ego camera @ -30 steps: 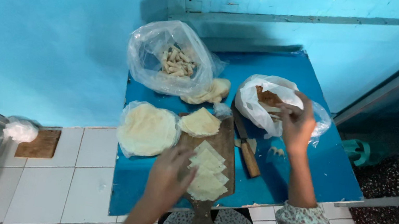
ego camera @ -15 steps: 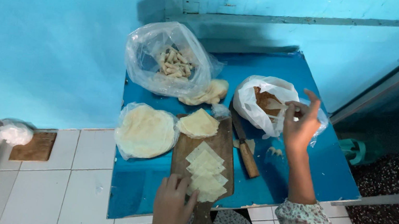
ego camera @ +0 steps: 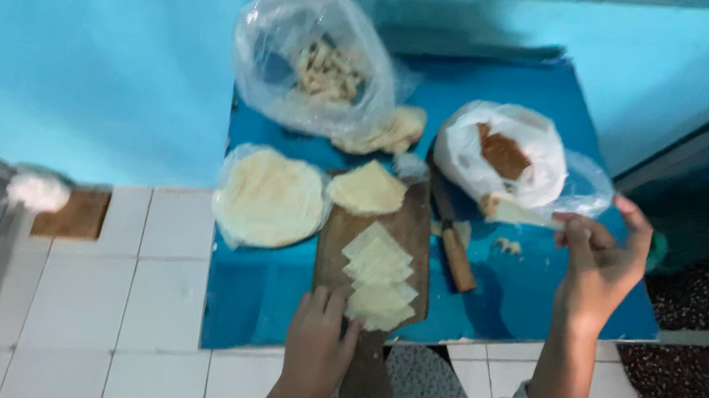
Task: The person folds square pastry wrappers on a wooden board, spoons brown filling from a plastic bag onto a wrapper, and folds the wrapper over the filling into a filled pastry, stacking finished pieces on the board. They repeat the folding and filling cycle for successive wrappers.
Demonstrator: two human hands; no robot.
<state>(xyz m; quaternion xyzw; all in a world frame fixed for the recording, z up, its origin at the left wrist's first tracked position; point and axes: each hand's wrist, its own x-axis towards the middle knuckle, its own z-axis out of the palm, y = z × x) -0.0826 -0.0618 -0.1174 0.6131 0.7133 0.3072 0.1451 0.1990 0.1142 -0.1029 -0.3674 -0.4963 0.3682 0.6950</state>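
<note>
Head camera looks down on a small blue desk (ego camera: 265, 298) that stands by a blue wall.

A brown wooden board (ego camera: 410, 235) lies on the desk, and its handle points toward the person. A row of pale square dough sheets (ego camera: 381, 273) lies on the board, each one partly over the next. Another pale dough piece (ego camera: 365, 188) sits at the far end of the board.

The left hand (ego camera: 321, 344) rests at the near end of the board. Its fingers (ego camera: 339, 304) are curled loosely and touch the nearest dough sheet. I cannot tell if they grip it.

The right hand (ego camera: 599, 268) is held up above the right side of the desk. Its fingers (ego camera: 576, 230) pinch a small pale folded piece (ego camera: 512, 211). That piece is just in front of a white plastic bag (ego camera: 495, 164) with brown stuff inside.

A round flat stack of dough in clear plastic (ego camera: 268, 197) lies left of the board, just beside it. A big clear bag (ego camera: 314, 62) with small pale pieces in it sits at the back of the desk. A tool with a wooden handle (ego camera: 456, 256) lies on the desk just right of the board.

White floor tiles (ego camera: 163, 292) show around the desk.
</note>
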